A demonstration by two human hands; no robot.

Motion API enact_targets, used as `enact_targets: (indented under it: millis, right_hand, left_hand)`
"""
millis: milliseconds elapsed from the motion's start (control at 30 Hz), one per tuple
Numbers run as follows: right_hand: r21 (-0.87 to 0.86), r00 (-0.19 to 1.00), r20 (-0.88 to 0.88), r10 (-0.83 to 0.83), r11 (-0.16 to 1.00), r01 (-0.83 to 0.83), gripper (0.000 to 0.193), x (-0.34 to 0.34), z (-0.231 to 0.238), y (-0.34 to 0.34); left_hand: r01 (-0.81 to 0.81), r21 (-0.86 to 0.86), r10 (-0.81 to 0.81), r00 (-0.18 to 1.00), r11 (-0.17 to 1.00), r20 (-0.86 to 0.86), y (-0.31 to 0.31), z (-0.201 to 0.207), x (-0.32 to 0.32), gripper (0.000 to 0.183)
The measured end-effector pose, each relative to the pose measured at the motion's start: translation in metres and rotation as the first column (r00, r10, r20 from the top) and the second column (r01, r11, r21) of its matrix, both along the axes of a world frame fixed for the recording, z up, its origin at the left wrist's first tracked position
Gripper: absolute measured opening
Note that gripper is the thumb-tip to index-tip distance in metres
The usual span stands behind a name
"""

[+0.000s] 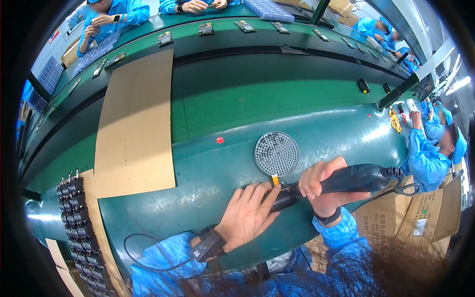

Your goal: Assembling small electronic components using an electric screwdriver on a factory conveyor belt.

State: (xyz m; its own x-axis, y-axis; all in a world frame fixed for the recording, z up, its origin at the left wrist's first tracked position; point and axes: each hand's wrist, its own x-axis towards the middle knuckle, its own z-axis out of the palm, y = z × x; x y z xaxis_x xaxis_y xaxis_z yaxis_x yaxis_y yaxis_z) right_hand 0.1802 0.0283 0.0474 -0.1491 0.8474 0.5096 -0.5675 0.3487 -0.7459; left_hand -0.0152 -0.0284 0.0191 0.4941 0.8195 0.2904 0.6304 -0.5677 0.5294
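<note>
My right hand is wrapped round a black electric screwdriver with a coiled cord at its back end. The tool lies nearly level, and its front end points left toward a small black housing on the green table. My left hand holds that housing against the tabletop, its fingers along the near left side. An orange strip sticks up from the far end of the housing. The screwdriver's tip is hidden around my fingers, so contact cannot be made out. Just beyond stands a round grey dish of small dark screws.
A cardboard sheet lies left of centre, beside rows of black housings. Circuit boards line the far belt. A red scrap sits near the dish. Co-workers in blue sit opposite and at right, near a cardboard box.
</note>
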Motion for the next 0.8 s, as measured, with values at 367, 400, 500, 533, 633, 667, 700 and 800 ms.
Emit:
enact_targets:
  millis: [367,400,500,533,633,667,700,800]
  right_hand:
    - [-0.174,1.000,0.006,0.017,0.985,-0.015,0.095,0.001,-0.008,-0.001]
    - [-0.172,1.000,0.004,0.017,0.985,-0.016,0.095,0.001,-0.008,0.000]
    - [-0.090,0.994,0.043,0.102,0.991,-0.098,0.095,0.002,-0.011,0.002]
    - [-0.047,0.991,0.084,0.103,0.994,-0.099,0.095,0.002,-0.011,0.002]
    - [-0.038,0.995,0.089,0.045,0.998,-0.042,0.096,-0.001,-0.001,0.001]
    - [-0.081,0.998,0.056,-0.016,0.997,0.020,0.096,-0.002,0.004,0.001]
    - [-0.003,1.000,-0.011,-0.017,1.000,0.017,0.097,0.003,0.007,0.004]
    - [0.058,0.997,-0.002,-0.076,0.995,0.076,0.097,-0.003,0.019,0.018]
  left_hand:
    - [-0.001,-0.015,0.001,1.000,1.000,0.003,0.000,0.001,0.000,0.060]
    - [-0.001,-0.023,0.002,1.000,1.000,0.009,0.000,0.001,0.000,0.060]
    - [-0.002,-0.009,0.002,1.000,1.000,0.012,0.000,0.001,0.001,0.061]
    - [-0.003,-0.006,0.003,1.000,1.000,0.013,0.000,0.001,0.001,0.061]
    - [-0.010,0.005,0.010,1.000,1.000,0.002,0.001,-0.001,-0.001,0.062]
    - [-0.005,0.008,0.005,1.000,1.000,-0.010,0.001,-0.002,-0.002,0.062]
    - [0.001,0.005,-0.001,1.000,1.000,-0.016,-0.002,-0.003,-0.001,0.062]
    - [-0.004,0.023,0.004,1.000,1.000,-0.008,-0.001,-0.002,-0.002,0.061]
